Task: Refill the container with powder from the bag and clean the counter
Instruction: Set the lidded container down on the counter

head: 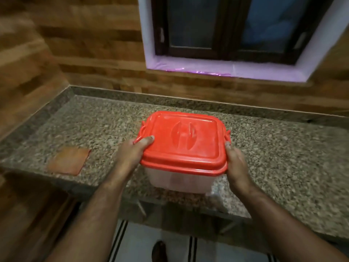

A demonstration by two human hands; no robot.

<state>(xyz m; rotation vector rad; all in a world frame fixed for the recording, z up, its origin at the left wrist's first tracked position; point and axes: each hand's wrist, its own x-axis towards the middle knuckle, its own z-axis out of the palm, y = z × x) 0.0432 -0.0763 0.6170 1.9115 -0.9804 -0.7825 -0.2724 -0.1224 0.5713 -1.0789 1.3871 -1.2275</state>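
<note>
a foot [159, 250] shows on the striped floor at the bottom edge. above it, the left hand [132, 153] grips the left side of the container [179, 179], thumb curled onto the red lid [184, 140]; the right hand [236, 161] clasps the right side, thumb by the side latch. the clear box looks held over the near part of the stone counter [283, 159]. an orange cloth [69, 160] lies flat to the left. a dark window [226, 29] sits in the wall beyond
</note>
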